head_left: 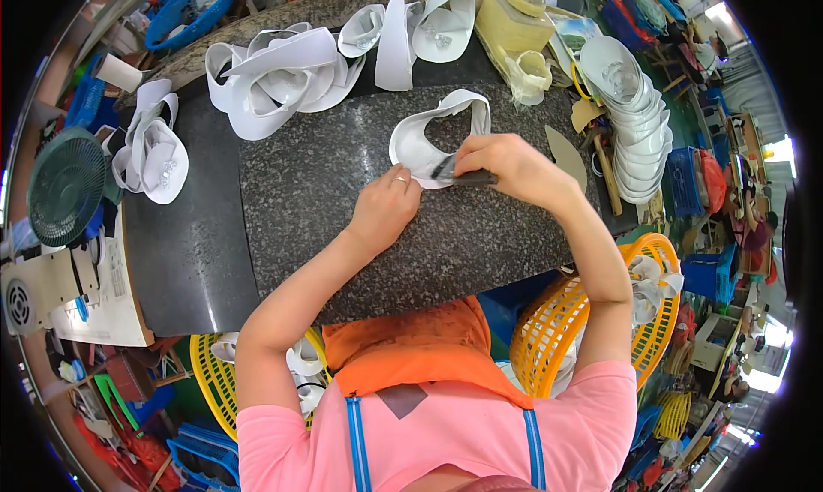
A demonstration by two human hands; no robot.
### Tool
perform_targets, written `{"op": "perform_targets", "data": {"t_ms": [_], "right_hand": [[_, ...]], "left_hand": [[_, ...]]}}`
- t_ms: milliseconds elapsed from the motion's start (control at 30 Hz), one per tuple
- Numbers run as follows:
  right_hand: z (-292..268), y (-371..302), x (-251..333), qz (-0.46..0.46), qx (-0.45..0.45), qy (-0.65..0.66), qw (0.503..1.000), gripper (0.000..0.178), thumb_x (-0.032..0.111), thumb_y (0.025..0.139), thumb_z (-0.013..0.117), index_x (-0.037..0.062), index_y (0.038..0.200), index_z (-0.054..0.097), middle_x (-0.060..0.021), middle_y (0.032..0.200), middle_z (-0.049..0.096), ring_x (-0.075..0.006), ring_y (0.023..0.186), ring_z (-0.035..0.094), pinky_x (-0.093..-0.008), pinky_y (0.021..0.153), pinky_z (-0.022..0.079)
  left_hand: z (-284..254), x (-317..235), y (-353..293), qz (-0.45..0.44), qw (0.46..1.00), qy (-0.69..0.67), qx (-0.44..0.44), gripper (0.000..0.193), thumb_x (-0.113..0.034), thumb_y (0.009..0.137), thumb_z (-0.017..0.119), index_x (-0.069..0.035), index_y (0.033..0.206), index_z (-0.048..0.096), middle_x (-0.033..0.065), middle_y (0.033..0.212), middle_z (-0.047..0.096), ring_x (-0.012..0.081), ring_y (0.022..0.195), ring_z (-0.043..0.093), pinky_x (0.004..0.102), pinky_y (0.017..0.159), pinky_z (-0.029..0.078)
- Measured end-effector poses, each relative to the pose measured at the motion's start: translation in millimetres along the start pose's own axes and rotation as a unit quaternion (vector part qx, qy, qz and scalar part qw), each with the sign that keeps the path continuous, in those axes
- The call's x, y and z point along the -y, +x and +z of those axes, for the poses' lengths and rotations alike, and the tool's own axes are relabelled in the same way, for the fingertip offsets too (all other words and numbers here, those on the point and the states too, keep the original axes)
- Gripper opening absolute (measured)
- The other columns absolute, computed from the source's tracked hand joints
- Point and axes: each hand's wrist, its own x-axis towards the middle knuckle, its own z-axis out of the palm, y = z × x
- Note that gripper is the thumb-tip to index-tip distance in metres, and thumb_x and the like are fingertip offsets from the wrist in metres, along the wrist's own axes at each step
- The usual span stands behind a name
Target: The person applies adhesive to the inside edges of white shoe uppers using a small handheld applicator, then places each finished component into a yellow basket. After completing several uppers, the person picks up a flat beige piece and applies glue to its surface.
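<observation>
A white shoe upper (420, 153) with a curved band lies on the speckled dark stone slab (343, 226). My left hand (386, 205) rests at the near edge of the upper, its fingertips pressed together and holding it against the slab. In my right hand (506, 162) is a dark flat tool (474, 178), gripped between thumb and fingers. The tool's black end touches the upper just beside my left fingertips. Its exact kind is hard to make out, as the fingers cover part of it.
More white uppers (283, 72) lie along the slab's far side. A stack of white uppers (639, 132), a hammer (607, 171) and a beige block (514, 25) stand at right. Yellow baskets (540, 329) flank me. A green fan (66, 183) is at left.
</observation>
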Motion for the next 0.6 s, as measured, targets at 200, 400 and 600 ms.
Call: {"op": "perform_targets", "data": {"t_ms": [200,400,600], "right_hand": [[-10.5,-0.4,2.4,0.013,-0.05,-0.033,0.998,0.025,-0.006,0.063,0.059,-0.0012,0.087,0.062,-0.013,0.088,0.06,-0.0324,0.086,0.059,-0.0382,0.076,0.048],[-21.7,-19.8,17.7,0.097,-0.102,-0.094,0.986,0.024,-0.007,0.064,0.06,-0.0014,0.087,0.062,-0.0127,0.089,0.06,-0.0295,0.086,0.06,-0.0343,0.074,0.048],[-20.9,-39.4,23.9,0.174,-0.415,0.051,0.892,0.02,0.004,0.08,0.064,0.0019,0.1,0.063,-0.0065,0.085,0.062,-0.0144,0.073,0.06,-0.025,0.067,0.047]], "left_hand": [[-12.7,-2.2,14.3,-0.005,0.997,0.002,0.08,0.011,-0.006,0.072,0.056,-0.002,0.082,0.054,0.009,0.081,0.055,0.0221,0.076,0.06,0.0305,0.063,0.05],[-12.0,-11.5,21.3,0.002,0.997,0.043,0.072,0.016,-0.006,0.073,0.056,0.001,0.087,0.055,0.0085,0.076,0.053,0.0209,0.073,0.058,0.0299,0.063,0.05],[-15.6,5.0,33.0,-0.054,0.997,-0.028,-0.053,0.017,-0.002,0.074,0.057,-0.004,0.09,0.06,0.0101,0.078,0.057,0.0251,0.076,0.06,0.0324,0.067,0.05]]}}
